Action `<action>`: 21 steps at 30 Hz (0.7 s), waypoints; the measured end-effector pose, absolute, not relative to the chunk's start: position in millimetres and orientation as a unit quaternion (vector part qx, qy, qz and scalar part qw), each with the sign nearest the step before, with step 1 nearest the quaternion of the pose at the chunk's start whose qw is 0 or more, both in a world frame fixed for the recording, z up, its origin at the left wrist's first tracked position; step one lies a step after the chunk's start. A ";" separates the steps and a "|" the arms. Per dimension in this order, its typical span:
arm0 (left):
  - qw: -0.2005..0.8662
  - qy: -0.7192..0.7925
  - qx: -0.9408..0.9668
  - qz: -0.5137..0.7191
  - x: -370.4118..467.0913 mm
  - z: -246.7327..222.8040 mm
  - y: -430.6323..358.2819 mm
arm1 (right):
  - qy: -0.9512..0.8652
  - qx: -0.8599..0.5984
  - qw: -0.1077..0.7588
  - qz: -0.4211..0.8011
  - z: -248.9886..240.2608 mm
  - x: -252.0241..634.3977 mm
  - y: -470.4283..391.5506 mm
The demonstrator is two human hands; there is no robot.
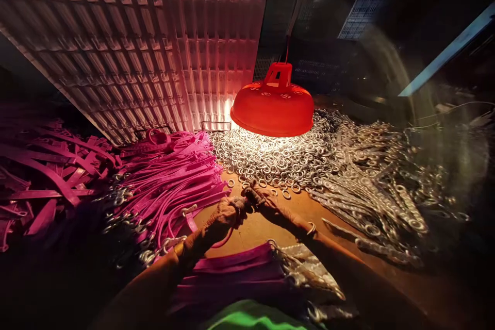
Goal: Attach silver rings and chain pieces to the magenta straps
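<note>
My left hand (229,211) is closed around a pink strap (223,241), part of which loops down below the wrist. My right hand (266,203) meets it over the table, fingers pinched together; whatever is between them is too small and dark to make out. Just beyond the fingers lies a heap of metal rings (266,157), with a few loose ones at its near edge. To the left is a thick bundle of pink straps (174,170) with metal hardware at their near ends. Closer to my body, more pink straps (240,270) end in pale metallic-looking pieces (309,268).
A red lamp (273,108) hangs low over the rings. Stacked ribbed translucent panels (147,51) rise behind the straps. On the right spreads a pile of braided or chain-like metallic strips (375,201). More tangled pink straps (50,170) lie far left in shadow.
</note>
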State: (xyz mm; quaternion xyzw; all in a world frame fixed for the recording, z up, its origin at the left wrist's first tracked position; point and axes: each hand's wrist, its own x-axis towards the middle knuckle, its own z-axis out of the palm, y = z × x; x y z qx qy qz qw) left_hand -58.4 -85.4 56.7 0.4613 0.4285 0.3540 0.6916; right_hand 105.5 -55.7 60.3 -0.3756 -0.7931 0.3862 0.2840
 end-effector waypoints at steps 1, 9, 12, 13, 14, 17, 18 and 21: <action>0.700 0.428 0.453 0.350 -60.6 67.4 -87.1 | -0.800 -0.371 0.257 0.396 68.4 106.6 -62.6; 0.736 0.459 0.475 0.145 -71.6 122.2 -132.2 | -0.822 -0.382 0.157 0.391 90.9 120.3 -167.5; 0.784 0.403 0.446 0.153 -72.0 110.1 -159.9 | -0.828 -0.396 0.166 0.360 78.8 126.9 -196.7; 0.798 0.388 0.434 0.156 -72.6 104.5 -168.6 | -0.832 -0.393 0.165 0.356 74.1 127.9 -202.9; 0.807 0.379 0.425 0.155 -73.3 99.0 -176.5 | -0.835 -0.385 0.164 0.357 69.6 128.0 -207.6; 0.821 0.383 0.393 0.159 -75.0 86.6 -194.1 | -0.832 -0.366 0.180 0.377 60.7 124.2 -214.1; 0.822 0.386 0.381 0.169 -74.8 84.3 -197.9 | -0.816 -0.374 0.188 0.399 59.6 122.2 -214.4; 0.825 0.381 0.352 0.223 -71.0 81.4 -203.5 | -0.747 -0.424 0.185 0.478 61.0 116.5 -211.8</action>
